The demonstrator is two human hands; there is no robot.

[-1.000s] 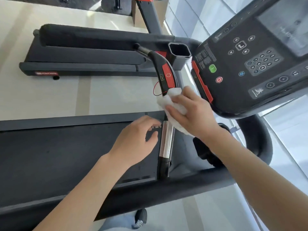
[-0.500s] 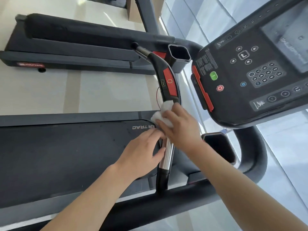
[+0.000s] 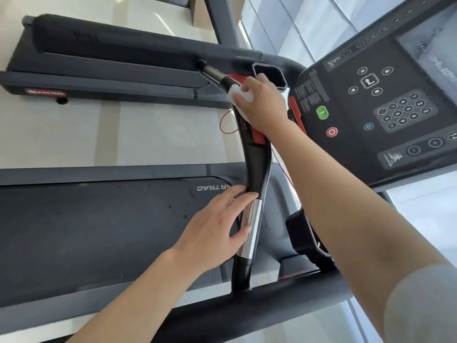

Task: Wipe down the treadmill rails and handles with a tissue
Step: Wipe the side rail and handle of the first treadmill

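At the bottom of the frame a thick dark crossbar (image 3: pixel 247 315) runs left to right. Just above it, the left hand (image 3: pixel 217 231) rests with straight, relaxed fingers against the shiny chrome section (image 3: pixel 251 229) of the curved black handle (image 3: pixel 257 167). Higher, near centre, the right hand (image 3: pixel 264 105) presses a crumpled white tissue (image 3: pixel 238 95) onto the handle's upper bend, its grip curled around it. The black control console (image 3: pixel 376 100) fills the upper right.

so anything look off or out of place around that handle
One thing: a thin red cord loops loose off the left side of the black handle, below the tissue, and a strand shows again on the handle's right. It hangs free rather than tucked away. No damage or spills show.
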